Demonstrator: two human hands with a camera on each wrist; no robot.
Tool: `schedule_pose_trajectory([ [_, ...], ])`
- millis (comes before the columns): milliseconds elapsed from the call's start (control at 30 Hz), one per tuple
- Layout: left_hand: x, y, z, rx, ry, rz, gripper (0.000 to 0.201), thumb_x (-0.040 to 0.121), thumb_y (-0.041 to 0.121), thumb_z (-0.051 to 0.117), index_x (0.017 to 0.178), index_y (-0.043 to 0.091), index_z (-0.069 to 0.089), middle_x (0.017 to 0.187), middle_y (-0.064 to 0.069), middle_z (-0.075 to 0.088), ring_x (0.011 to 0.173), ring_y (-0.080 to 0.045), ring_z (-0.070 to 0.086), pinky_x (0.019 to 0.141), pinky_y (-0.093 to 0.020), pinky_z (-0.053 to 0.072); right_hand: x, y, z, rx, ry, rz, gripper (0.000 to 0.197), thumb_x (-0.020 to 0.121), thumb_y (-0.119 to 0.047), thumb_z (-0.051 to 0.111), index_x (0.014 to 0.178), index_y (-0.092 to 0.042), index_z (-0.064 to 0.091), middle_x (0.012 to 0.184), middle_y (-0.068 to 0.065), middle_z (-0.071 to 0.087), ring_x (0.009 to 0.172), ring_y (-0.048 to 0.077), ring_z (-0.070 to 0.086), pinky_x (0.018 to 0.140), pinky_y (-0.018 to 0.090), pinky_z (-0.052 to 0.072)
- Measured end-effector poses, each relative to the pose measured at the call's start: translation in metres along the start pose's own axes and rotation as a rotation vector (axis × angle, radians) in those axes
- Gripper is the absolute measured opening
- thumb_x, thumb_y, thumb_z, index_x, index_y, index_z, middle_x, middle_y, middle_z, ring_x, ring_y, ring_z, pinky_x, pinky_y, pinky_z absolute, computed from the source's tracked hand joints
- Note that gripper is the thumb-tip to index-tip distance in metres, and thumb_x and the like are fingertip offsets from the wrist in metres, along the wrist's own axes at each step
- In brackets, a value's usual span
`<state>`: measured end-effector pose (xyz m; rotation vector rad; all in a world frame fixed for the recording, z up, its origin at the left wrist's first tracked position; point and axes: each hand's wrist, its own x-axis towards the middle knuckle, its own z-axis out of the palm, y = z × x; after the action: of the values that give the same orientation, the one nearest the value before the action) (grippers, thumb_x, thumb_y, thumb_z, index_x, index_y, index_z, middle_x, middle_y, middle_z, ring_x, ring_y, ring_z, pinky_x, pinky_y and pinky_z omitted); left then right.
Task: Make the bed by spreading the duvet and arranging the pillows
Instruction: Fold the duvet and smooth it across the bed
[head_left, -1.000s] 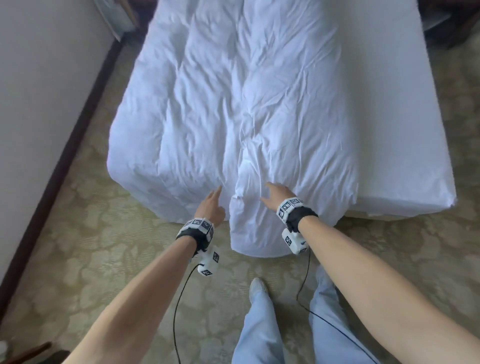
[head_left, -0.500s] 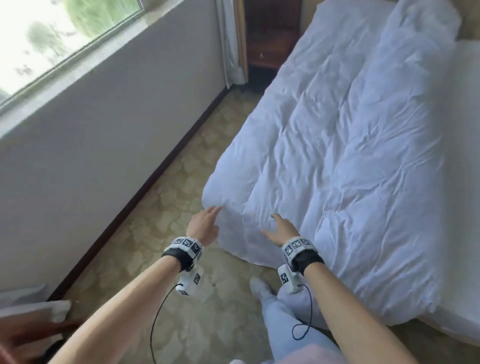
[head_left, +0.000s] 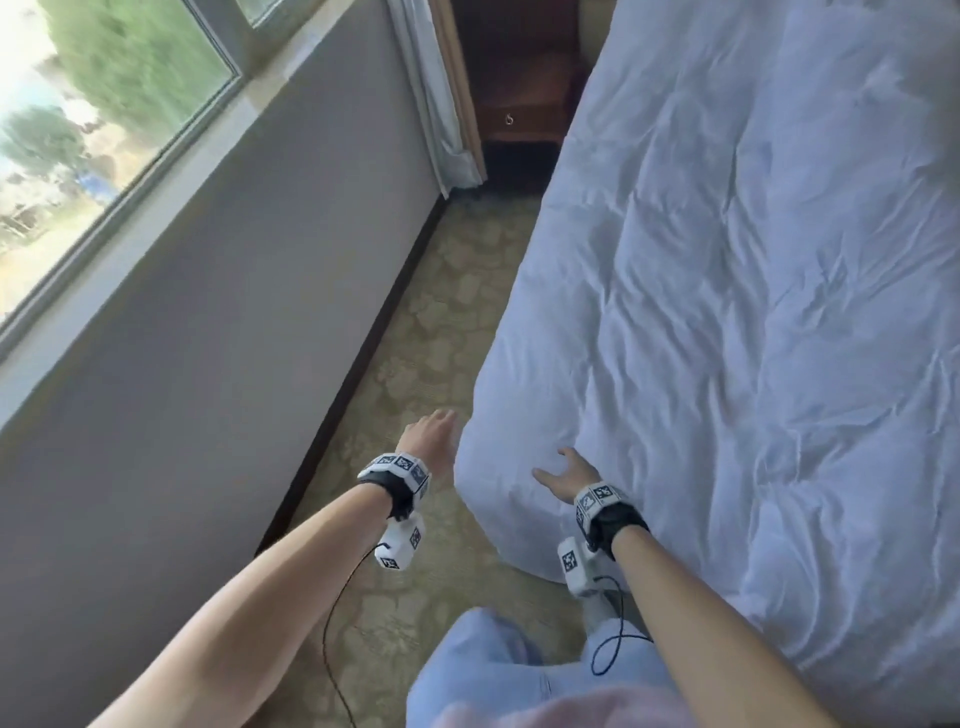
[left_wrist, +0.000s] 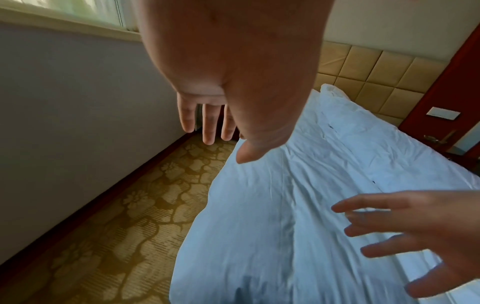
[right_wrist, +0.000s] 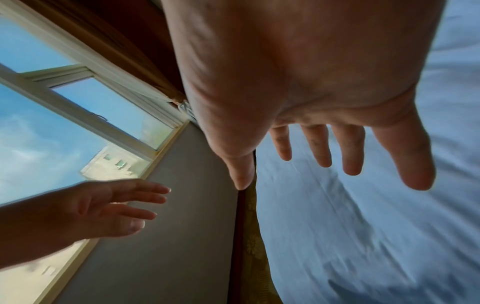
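Note:
A rumpled white duvet (head_left: 753, 322) covers the bed and hangs over its near left corner. My left hand (head_left: 428, 431) hovers over the carpet just left of that corner, fingers straight, holding nothing; the left wrist view shows its fingers (left_wrist: 209, 123) spread. My right hand (head_left: 563, 475) is over the corner of the duvet (right_wrist: 363, 205) with fingers spread and empty; whether it touches the cloth is unclear. A white pillow (left_wrist: 345, 107) lies at the head of the bed against the padded headboard (left_wrist: 376, 80).
A narrow strip of patterned carpet (head_left: 441, 332) runs between the bed and the grey wall (head_left: 234, 338) under a window (head_left: 78, 119). A dark wooden nightstand (head_left: 519, 109) and a curtain (head_left: 441, 93) stand at the far end. My legs are below.
I have walked from the foot of the bed round to its left corner. Both hands came off the duvet's fold and now reach forward empty along the bed's side.

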<state>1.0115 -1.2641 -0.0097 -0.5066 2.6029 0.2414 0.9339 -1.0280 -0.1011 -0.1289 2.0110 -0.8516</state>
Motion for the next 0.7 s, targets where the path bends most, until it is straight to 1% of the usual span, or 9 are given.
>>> schedule_pose_trajectory([
  [100,0.048,-0.025,-0.010,0.051,-0.060,0.094,0.065,0.091,0.018,0.054,0.153,0.020,0.035,0.155,-0.003,0.039,0.136,-0.029,0.044,0.109,-0.050,0.039,0.029,-0.015,0.026,0.150,0.030,0.058,0.086,0.092,-0.051,0.069,0.159,-0.019,0.025,0.161,0.008,0.035,0.142,0.031,0.043,0.114,0.040,0.038],
  [167,0.086,-0.045,-0.005,0.182,-0.107,0.230,0.067,0.091,0.014,0.056,0.153,0.021,0.033,0.154,-0.002,0.039,0.135,-0.029,0.044,0.110,-0.050,0.039,0.049,-0.020,0.051,0.228,0.076,0.083,0.087,0.091,-0.049,0.070,0.159,-0.020,0.025,0.162,0.007,0.034,0.142,0.031,0.043,0.115,0.041,0.038],
  [300,0.167,-0.084,0.024,0.581,-0.174,0.624,0.069,0.091,0.013,0.061,0.152,0.021,0.028,0.151,-0.003,0.039,0.133,-0.028,0.044,0.107,-0.048,0.041,0.096,-0.026,0.118,0.327,0.213,0.189,0.084,0.090,-0.045,0.073,0.157,-0.020,0.028,0.157,0.011,0.039,0.140,0.031,0.045,0.113,0.039,0.040],
  [400,0.221,-0.103,0.058,0.896,-0.203,0.947,0.075,0.093,0.015,0.060,0.156,0.017,0.019,0.157,-0.008,0.028,0.136,-0.031,0.041,0.106,-0.047,0.042,0.139,-0.027,0.189,0.359,0.310,0.312,0.075,0.090,-0.044,0.071,0.151,-0.021,0.033,0.150,0.012,0.040,0.135,0.032,0.046,0.107,0.044,0.045],
  [467,0.250,-0.115,0.088,1.026,-0.233,1.122,0.084,0.091,0.017,0.067,0.157,0.016,0.015,0.162,-0.011,0.018,0.142,-0.032,0.033,0.106,-0.048,0.042,0.170,-0.028,0.243,0.315,0.350,0.374,0.078,0.091,-0.045,0.068,0.154,-0.026,0.027,0.158,0.008,0.027,0.144,0.032,0.032,0.107,0.047,0.045],
  [533,0.275,-0.127,0.121,1.087,-0.217,1.232,0.092,0.088,0.018,0.071,0.159,0.019,0.013,0.167,-0.011,0.011,0.149,-0.033,0.023,0.106,-0.051,0.042,0.202,-0.031,0.287,0.251,0.395,0.418,0.097,0.088,-0.051,0.068,0.161,-0.030,0.008,0.168,0.006,0.004,0.153,0.033,0.012,0.115,0.053,0.035],
  [567,0.286,-0.132,0.137,1.079,-0.183,1.265,0.094,0.085,0.016,0.074,0.160,0.020,0.017,0.167,-0.010,0.012,0.150,-0.034,0.023,0.103,-0.053,0.045,0.218,-0.033,0.305,0.238,0.424,0.436,0.109,0.085,-0.055,0.070,0.162,-0.031,-0.004,0.169,0.006,-0.007,0.155,0.034,0.002,0.119,0.057,0.027],
  [633,0.302,-0.138,0.165,1.018,-0.120,1.303,0.094,0.071,0.009,0.079,0.154,0.021,0.038,0.163,-0.010,0.030,0.146,-0.036,0.035,0.093,-0.059,0.051,0.247,-0.037,0.331,0.208,0.496,0.472,0.134,0.075,-0.064,0.076,0.158,-0.028,-0.023,0.166,0.007,-0.026,0.154,0.038,-0.017,0.119,0.064,0.011],
  [700,0.316,-0.139,0.189,0.942,-0.029,1.407,0.084,0.068,0.003,0.070,0.148,0.018,0.049,0.157,-0.011,0.042,0.140,-0.038,0.044,0.089,-0.065,0.052,0.269,-0.041,0.351,0.179,0.590,0.527,0.145,0.068,-0.066,0.079,0.157,-0.024,-0.026,0.165,0.012,-0.030,0.150,0.042,-0.026,0.117,0.069,0.006],
])
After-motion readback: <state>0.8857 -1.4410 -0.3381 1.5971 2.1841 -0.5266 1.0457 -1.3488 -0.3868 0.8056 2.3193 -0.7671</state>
